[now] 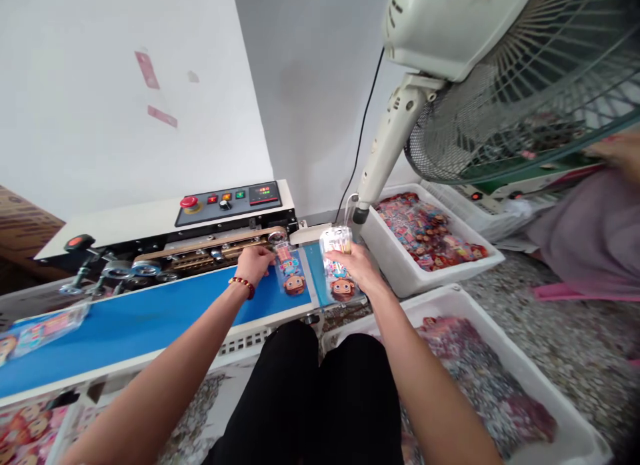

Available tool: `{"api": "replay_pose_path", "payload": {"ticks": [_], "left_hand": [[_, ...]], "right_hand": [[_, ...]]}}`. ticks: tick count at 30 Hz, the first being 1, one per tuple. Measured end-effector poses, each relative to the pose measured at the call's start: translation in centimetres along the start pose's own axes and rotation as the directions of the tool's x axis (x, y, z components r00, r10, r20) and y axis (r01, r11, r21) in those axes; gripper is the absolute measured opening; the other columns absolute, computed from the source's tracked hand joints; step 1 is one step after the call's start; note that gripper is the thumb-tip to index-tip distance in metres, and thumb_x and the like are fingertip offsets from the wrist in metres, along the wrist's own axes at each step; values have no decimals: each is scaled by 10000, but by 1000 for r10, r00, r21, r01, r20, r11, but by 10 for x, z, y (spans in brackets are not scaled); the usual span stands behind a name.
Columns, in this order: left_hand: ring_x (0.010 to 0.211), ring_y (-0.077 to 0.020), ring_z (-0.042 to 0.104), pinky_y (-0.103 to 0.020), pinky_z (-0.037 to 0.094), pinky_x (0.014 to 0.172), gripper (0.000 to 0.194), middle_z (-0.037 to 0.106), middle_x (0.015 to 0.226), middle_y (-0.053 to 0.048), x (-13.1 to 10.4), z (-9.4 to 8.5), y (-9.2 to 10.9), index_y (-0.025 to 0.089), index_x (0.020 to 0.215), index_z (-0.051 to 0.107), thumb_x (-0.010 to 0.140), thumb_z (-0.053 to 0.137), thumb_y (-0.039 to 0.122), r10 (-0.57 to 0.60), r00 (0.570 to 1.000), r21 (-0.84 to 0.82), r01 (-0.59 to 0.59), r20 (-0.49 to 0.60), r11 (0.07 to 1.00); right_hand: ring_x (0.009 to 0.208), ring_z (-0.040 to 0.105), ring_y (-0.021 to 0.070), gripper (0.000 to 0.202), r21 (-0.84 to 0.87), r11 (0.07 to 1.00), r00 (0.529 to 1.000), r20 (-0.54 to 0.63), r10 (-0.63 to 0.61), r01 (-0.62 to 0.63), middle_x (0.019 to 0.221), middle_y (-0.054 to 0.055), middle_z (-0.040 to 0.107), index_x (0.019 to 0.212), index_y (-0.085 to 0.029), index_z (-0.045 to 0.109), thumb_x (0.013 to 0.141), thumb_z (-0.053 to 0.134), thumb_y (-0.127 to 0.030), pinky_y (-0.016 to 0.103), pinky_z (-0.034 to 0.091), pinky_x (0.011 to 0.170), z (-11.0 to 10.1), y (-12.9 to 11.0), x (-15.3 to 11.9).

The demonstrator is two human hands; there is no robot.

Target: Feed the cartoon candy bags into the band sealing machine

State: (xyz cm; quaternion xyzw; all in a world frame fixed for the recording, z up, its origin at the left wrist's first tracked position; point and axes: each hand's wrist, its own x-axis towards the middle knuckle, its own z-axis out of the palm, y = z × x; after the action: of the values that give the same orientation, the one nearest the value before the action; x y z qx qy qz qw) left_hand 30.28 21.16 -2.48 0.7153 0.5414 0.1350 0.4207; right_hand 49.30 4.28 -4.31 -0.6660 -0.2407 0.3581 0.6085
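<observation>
The right hand (pixel 353 263) clasps stacked printed packets (pixel 342 289) beside the blue belt (pixel 175 311); the left hand (pixel 254 263) is at a single packet (pixel 292 273) on the belt's end, its pinch unclear. A fan (pixel 450 31) partly blocks the view rightward, above filled white bins (pixel 395 279).

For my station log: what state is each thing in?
Left hand: curled beside near packet; contact unclear.
Right hand: closed on held packets.
Held packets: gripped together.
Near packet: lying on belt.
Leftmost packet: lying on belt.
Belt: motion unclear.
Display: lit.
Stop button: position unclear.
Fan: spin unclear.
Upper bin: holding printed items.
Lower bin: holding printed items.
</observation>
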Motion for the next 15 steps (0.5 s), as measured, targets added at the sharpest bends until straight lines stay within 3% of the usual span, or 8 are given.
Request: {"api": "replay_pose_path", "payload": {"ticks": [2,4,7,9,11,13,15], "left_hand": [[425,-121,502,-248,380,475,173,671,587,-17,-6,-20,-10,189,619,661,774,641,262,6,1000,80,-4,-23,997],[503,-157,559,-261,399,510,148,697,648,-31,-16,-37,-22,203,665,663,765,664,312,37,990,160,-15,-134,987],[687,-206,637,-265,430,586,168,714,738,-38,-37,-41,-30,226,747,640,780,658,389,174,927,208,-108,-334,972],[697,-202,640,-261,442,596,201,707,739,-29,-49,-25,-24,234,776,640,807,630,432,240,933,135,-210,-268,968],[598,-173,614,-258,444,560,237,701,730,-20,-58,3,-7,228,798,660,818,622,461,265,962,-23,-266,-64,964],[500,-138,582,-256,438,524,273,709,772,-19,-59,35,14,210,842,674,821,632,478,282,955,-184,-263,90,947],[454,-118,565,-244,403,477,297,699,773,-16,-54,62,32,194,868,664,812,662,485,292,945,-304,-238,147,923]], "right_hand": [[584,561,150,367,25,1000,1000,4,7,-7,665,-2,658,781,-171,679,554,817,-424,279,434,572,1,0,0],[573,557,148,378,70,997,1000,22,11,-13,660,-9,653,787,-179,671,539,828,-417,278,435,564,1,1,1],[571,553,144,370,75,997,999,52,-7,3,654,-17,647,788,-186,665,554,829,-421,275,433,565,0,2,2],[590,559,146,367,28,999,998,55,-30,28,669,-15,653,790,-184,671,569,829,-429,275,439,582,-1,3,4],[619,570,149,384,-17,998,997,45,-54,55,691,-14,662,796,-180,676,564,839,-438,277,451,606,-1,5,6],[638,575,150,408,-34,997,997,42,-70,71,703,-15,663,800,-177,676,548,852,-446,277,459,624,0,6,7],[659,585,151,433,-18,997,996,54,-73,74,728,-13,671,816,-177,677,532,864,-445,278,471,644,1,7,7]]}}
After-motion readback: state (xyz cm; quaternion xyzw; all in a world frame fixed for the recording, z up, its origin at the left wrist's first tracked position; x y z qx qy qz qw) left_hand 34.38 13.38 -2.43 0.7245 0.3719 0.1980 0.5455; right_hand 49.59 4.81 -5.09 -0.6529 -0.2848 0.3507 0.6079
